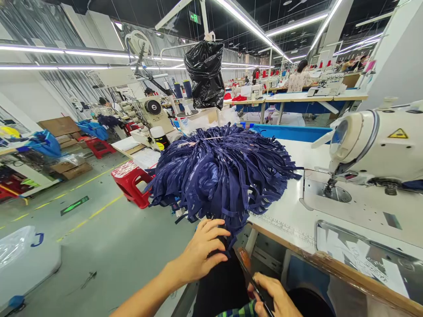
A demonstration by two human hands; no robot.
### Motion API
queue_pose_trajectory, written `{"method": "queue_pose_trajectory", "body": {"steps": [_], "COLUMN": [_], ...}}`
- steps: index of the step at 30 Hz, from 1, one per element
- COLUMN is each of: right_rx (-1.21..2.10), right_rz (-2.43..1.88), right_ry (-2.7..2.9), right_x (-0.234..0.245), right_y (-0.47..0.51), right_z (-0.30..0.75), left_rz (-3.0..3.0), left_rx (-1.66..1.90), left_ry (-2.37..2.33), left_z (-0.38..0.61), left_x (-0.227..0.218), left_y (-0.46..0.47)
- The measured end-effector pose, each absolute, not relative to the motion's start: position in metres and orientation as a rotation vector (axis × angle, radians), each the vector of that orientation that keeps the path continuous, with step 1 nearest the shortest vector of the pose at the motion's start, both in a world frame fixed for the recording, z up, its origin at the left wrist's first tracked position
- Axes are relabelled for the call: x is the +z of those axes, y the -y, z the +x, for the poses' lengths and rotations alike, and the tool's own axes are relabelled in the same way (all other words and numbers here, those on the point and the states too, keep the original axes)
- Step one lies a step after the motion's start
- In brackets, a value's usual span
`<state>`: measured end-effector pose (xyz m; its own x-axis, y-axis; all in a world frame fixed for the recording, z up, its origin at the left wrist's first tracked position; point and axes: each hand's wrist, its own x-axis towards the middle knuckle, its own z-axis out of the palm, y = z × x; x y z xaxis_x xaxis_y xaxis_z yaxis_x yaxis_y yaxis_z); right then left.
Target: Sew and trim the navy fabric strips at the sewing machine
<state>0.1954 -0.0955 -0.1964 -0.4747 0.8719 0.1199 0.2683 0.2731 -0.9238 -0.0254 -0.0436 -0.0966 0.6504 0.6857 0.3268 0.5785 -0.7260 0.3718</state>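
A big bundle of navy fabric pieces, tied near its top with a thin pale strip, spreads over the left end of the sewing table. Many narrow strap ends fan out and hang past the table edge. My left hand is at the bundle's lower front, fingers spread and slightly curved beside the hanging strips. Whether its fingertips touch them I cannot tell. Low in front of me, my right hand is closed around dark scissors, their blades pointing up toward the strips. Part of the handles is hidden by the fingers.
On the right stands a white sewing machine, with a tray of paper scraps before it. A black plastic bag hangs behind the bundle. A red stool and a white bin are left. Other people sit farther back.
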Motion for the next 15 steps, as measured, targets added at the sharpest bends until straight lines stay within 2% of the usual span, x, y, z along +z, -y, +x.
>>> {"method": "queue_pose_trajectory", "body": {"steps": [8, 15], "right_rx": [1.379, 1.541], "right_rz": [-1.152, -1.12], "right_ry": [2.072, 1.947], "right_x": [-0.176, -0.183], "right_y": [0.081, 0.078], "right_z": [0.201, 0.203], "left_rz": [2.504, 2.473], "left_rx": [0.622, 0.555], "left_ry": [-0.928, -0.908], "left_z": [-0.026, -0.024], "left_x": [-0.087, -0.086], "left_y": [0.044, 0.042]}}
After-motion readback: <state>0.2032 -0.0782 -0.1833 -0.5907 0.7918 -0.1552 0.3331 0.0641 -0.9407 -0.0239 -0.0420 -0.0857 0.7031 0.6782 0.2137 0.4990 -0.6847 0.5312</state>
